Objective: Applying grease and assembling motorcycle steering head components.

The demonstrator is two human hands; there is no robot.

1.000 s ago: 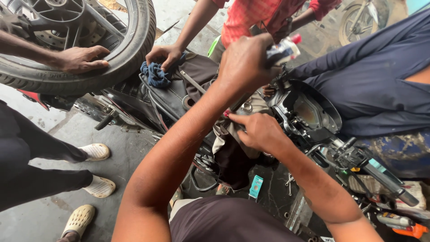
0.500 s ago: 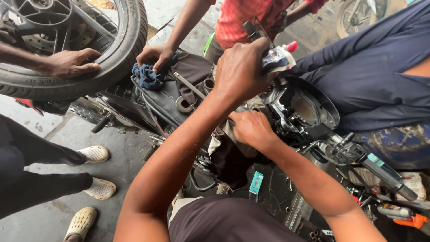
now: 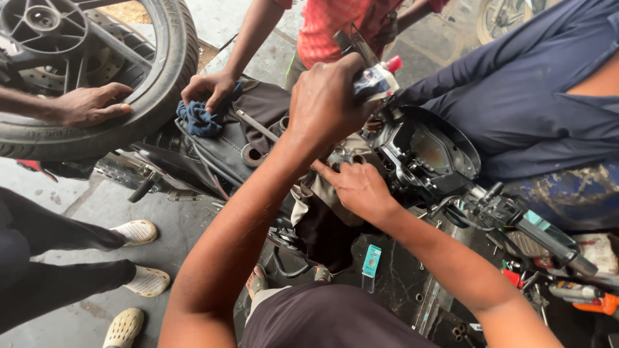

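Black plastic housing of the motorcycle's instrument cluster (image 3: 429, 151) sits just right of your right hand (image 3: 358, 187), whose fingers press, not closed on anything, against the stripped steering head. Beyond it, your left hand (image 3: 325, 100) has a closed grip around a small white tube with a red cap (image 3: 380, 76). Farther off, another person's hand (image 3: 206, 90) rests on a crumpled blue rag (image 3: 198, 119), and a third person's hand (image 3: 90, 103) lies on the black rubber tyre (image 3: 164, 77).

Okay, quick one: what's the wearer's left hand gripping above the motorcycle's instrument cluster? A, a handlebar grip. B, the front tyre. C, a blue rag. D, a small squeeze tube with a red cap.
D: the left hand is closed around a small tube with a red cap, held above the instrument cluster.
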